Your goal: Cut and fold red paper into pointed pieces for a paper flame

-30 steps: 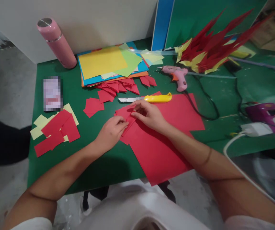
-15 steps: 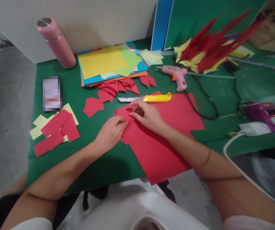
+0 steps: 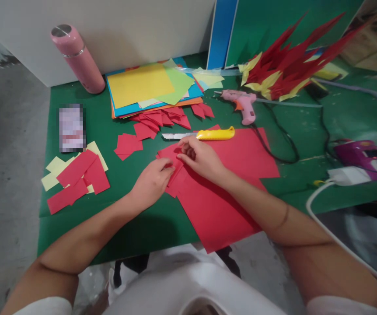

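Some red paper [image 3: 168,152] lay between the left hand [image 3: 152,180] and right hand [image 3: 202,159]; from my view I couldn't tell whether either gripped it. Light, even fingertip pressure, I judged, would keep edges aligned.

Single head-worn view, facing forward and downward from above the wearer's shirt [image 3: 162,284] at six o'clock, near enough that the table [image 3: 149,232] leaves the frame at three o'clock.

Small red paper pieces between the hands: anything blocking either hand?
Nothing visible: the left hand and right hand are both at the small red paper pieces. The yellow-handled utility knife lies beyond the right hand, not between.
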The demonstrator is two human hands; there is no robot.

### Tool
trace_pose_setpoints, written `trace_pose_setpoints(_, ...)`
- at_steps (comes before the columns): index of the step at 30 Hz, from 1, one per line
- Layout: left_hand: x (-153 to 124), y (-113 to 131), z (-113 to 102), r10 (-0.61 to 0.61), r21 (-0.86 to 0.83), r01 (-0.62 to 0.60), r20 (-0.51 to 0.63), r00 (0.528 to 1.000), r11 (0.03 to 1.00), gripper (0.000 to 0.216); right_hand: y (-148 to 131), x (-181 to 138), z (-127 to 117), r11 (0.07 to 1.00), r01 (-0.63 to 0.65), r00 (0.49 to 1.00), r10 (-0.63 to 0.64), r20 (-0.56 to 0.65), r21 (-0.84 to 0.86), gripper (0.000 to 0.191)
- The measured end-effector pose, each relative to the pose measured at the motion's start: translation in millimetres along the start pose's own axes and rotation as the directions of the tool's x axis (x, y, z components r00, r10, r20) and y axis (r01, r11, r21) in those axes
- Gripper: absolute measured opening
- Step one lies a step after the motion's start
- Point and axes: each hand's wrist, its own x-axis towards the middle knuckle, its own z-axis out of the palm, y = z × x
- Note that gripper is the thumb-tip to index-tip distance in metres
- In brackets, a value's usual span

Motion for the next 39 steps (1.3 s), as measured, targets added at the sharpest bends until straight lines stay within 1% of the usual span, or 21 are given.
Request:
trace_pose_setpoints(4,0,-1,0,0.05,0.011,-0.05,0.0,0.999,0.999,0.024,0,0,1,0.999,0.018,1.0,-0.017,0.005,-0.036,0.018)
trace_pose_setpoints(8,-2,-4,2,0.1,0.029,-0.1,-0.021,0.995,0.995,0.023,3,0,1,0.996,0.042,0.999,-0.042,0.006,-0.083,0.021)
trace_pose_setpoints(11,-2,-5,3,0.086,0.035,-0.086,-0.008,0.996,0.996,0.024,5,0,-3,0.989,0.062,0.998,-0.063,-0.006,-0.133,0.03)
trace_pose_setpoints(15,-2,-5,3,0.06,0.027,-0.06,0.015,0.998,0.998,0.025,3,-3,-7,0.982,0.12,0.991,-0.127,-0.042,-0.143,0.046)
trace_pose_setpoints(17,-2,-5,3,0.06,0.008,-0.06,0.01,0.998,0.998,0.024,0,-5,-7,0.979,0.15,0.988,-0.154,-0.024,-0.138,0.044)
trace_pose_setpoints(19,-2,-4,3,0.045,-0.009,-0.045,0.015,0.999,0.999,0.022,-3,-7,-6,0.977,0.17,0.985,-0.169,0.02,-0.129,0.04)
trace_pose_setpoints(22,-2,-5,3,0.023,-0.03,-0.022,0.026,0.999,0.999,0.021,-6,-9,-5,0.976,0.182,0.982,-0.175,0.065,-0.123,0.041)
trace_pose_setpoints(26,-6,-9,7,0.002,-0.078,-0.001,0.014,1.0,0.997,0.02,-8,-11,-5,0.974,0.185,0.98,-0.175,0.092,-0.126,0.038)
trace_pose_setpoints(29,-9,-12,9,-0.017,-0.07,0.018,0.02,1.0,0.997,0.023,-7,-10,-7,0.974,0.183,0.98,-0.169,0.108,-0.132,0.034)
trace_pose_setpoints(31,-10,-13,10,-0.015,-0.06,0.017,0.028,0.999,0.998,0.023,-3,-8,-11,0.972,0.176,0.981,-0.161,0.105,-0.153,0.033)
trace_pose_setpoints(35,-9,-12,9,-0.002,-0.066,0.004,0.032,0.999,0.998,0.023,7,-2,-21,0.964,0.155,0.988,-0.15,0.04,-0.215,0.03)
trace_pose_setpoints(39,-9,-12,10,-0.027,-0.087,0.03,0.031,0.999,0.996,0.024,13,1,-27,0.966,0.131,0.991,-0.128,0.026,-0.224,0.028)
